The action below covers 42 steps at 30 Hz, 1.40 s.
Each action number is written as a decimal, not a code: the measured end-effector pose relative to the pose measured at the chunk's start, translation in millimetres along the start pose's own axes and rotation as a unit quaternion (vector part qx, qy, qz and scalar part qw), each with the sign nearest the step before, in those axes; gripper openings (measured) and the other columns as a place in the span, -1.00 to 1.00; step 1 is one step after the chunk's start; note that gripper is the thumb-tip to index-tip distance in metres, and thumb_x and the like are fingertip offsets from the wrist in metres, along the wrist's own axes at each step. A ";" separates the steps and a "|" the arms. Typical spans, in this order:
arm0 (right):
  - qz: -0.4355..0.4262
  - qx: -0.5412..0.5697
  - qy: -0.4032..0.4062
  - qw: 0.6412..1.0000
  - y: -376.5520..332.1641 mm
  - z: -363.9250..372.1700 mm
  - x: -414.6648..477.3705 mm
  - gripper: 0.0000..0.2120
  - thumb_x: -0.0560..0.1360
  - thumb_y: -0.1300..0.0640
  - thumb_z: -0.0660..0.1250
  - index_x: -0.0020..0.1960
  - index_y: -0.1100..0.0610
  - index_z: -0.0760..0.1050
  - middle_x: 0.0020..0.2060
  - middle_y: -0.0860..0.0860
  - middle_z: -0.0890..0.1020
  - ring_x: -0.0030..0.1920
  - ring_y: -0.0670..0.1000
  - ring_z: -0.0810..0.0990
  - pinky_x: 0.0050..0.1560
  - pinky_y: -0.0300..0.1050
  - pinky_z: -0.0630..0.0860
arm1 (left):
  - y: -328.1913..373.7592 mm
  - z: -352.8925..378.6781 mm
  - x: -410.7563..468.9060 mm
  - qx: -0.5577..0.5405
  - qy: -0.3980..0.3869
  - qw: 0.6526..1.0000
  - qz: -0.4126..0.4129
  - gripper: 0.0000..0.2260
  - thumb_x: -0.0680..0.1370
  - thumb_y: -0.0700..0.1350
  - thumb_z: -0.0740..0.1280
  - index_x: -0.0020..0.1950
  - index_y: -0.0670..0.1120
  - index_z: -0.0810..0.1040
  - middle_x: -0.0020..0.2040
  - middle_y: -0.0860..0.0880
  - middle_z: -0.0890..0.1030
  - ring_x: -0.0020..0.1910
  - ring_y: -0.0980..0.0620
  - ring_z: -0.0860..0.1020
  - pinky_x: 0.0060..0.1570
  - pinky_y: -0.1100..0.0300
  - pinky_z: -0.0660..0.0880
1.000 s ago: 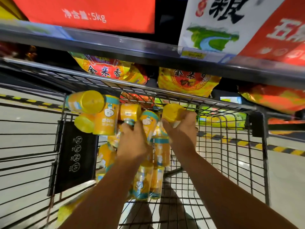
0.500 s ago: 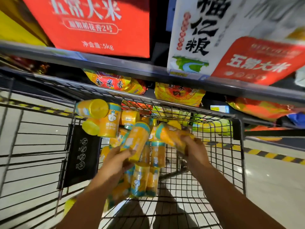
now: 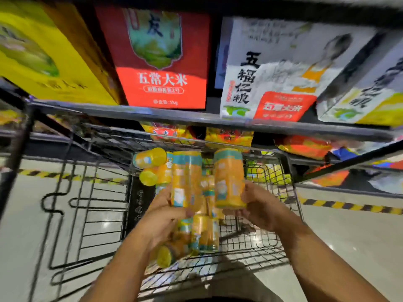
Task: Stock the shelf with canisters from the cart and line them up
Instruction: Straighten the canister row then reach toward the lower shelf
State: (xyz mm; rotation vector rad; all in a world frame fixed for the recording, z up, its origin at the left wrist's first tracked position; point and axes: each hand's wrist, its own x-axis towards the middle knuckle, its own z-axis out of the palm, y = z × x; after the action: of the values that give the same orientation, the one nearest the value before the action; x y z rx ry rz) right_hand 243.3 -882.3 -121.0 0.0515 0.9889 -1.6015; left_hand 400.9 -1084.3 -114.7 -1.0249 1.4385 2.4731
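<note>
My left hand (image 3: pixel 162 216) grips a yellow canister with a teal band (image 3: pixel 185 177), held upright above the wire cart (image 3: pixel 270 247). My right hand (image 3: pixel 259 205) grips a second yellow canister (image 3: pixel 229 177) beside it, also upright. Several more yellow canisters (image 3: pixel 205 234) lie piled in the cart below and behind my hands, two of them (image 3: pixel 150 159) at the cart's far left. The dark metal shelf edge (image 3: pixel 174 114) runs across the view just above the cart.
Large rice bags stand on the shelf: a yellow one (image 3: pixel 43 57), a red one (image 3: pixel 161 62) and a white one (image 3: pixel 272 70). Smaller yellow and red bags (image 3: pixel 229 138) lie on the level below. A black-and-yellow floor stripe (image 3: pixel 349 205) runs along the shelf base.
Both hands have lifted a canister each out of the pile and turned them upright. The view has tilted up, showing more of the rice bags on the shelf.
</note>
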 end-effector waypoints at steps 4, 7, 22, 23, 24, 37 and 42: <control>-0.083 -0.002 0.002 0.997 10.8 44.0 -17.7 -0.18 0.08 0.24 0.66 0.30 0.30 0.47 0.09 0.24 0.67 0.04 0.25 0.69 0.02 0.19 0.66 | 38.6 -16.8 -39.8 0.076 -0.009 0.995 0.061 -0.06 0.05 -0.33 0.60 0.41 -0.04 0.41 0.02 -0.09 0.72 -0.02 -0.12 0.68 0.02 -0.15 0.58; -0.134 0.016 0.058 0.989 22.7 81.2 -28.3 0.01 -0.17 -0.03 0.78 0.17 0.33 0.54 -0.02 0.25 0.70 -0.10 0.19 0.73 -0.21 0.04 0.68 | 56.5 -19.3 -69.6 0.093 -0.030 0.987 0.125 -0.14 0.03 -0.25 0.60 0.31 0.01 0.44 -0.04 -0.02 0.71 -0.10 -0.05 0.68 -0.08 -0.08 0.56; -0.268 -0.073 0.152 0.948 54.8 155.6 -128.9 0.03 -0.06 -0.11 0.77 0.32 0.14 0.47 0.00 0.19 0.70 -0.06 0.19 0.71 -0.14 0.10 0.66 | 71.4 13.7 -129.5 0.055 -0.082 0.979 0.181 -0.22 0.17 0.03 0.63 0.35 -0.01 0.47 0.16 -0.20 0.66 0.13 -0.26 0.64 0.12 -0.25 0.58; -0.278 -0.062 0.165 0.944 56.9 153.2 -138.3 0.03 -0.07 -0.10 0.77 0.30 0.16 0.48 -0.01 0.20 0.70 -0.07 0.19 0.71 -0.15 0.10 0.66 | 69.8 23.6 -130.7 0.070 -0.093 0.977 0.177 -0.26 0.17 0.02 0.62 0.32 0.00 0.48 0.15 -0.18 0.67 0.11 -0.23 0.66 0.06 -0.20 0.60; -0.286 -0.054 0.174 0.941 57.4 149.8 -145.4 0.02 -0.06 -0.09 0.77 0.31 0.18 0.48 0.01 0.22 0.69 -0.06 0.21 0.70 -0.14 0.11 0.66 | 69.1 32.4 -131.3 0.074 -0.103 0.976 0.174 -0.30 0.18 0.00 0.62 0.29 0.01 0.51 0.12 -0.17 0.68 0.08 -0.20 0.67 0.00 -0.15 0.62; -0.365 -0.010 0.339 0.867 69.8 28.3 -324.9 -0.51 0.36 0.09 0.48 0.27 0.11 0.52 -0.04 0.13 0.70 -0.07 0.13 0.71 -0.15 0.04 0.62 | 5.7 244.1 -147.4 0.156 -0.292 0.939 0.093 -0.37 0.22 -0.14 0.56 0.28 -0.11 0.53 0.02 -0.19 0.70 -0.09 -0.12 0.70 -0.23 0.00 0.64; -0.387 -0.015 0.383 0.839 69.0 -37.2 -424.9 -0.51 0.32 0.16 0.49 0.23 0.20 0.54 -0.05 0.19 0.69 -0.08 0.14 0.70 -0.16 0.00 0.62 | -55.6 354.1 -167.9 0.085 -0.322 0.942 0.033 -0.20 0.08 -0.09 0.57 0.32 -0.20 0.49 -0.01 -0.20 0.67 -0.11 -0.15 0.67 -0.11 -0.08 0.63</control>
State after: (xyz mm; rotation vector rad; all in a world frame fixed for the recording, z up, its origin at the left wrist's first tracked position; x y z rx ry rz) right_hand 413.0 -520.0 42.0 0.3263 1.8117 -2.3831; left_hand 375.5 -730.0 60.1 -0.0994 1.4202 2.3337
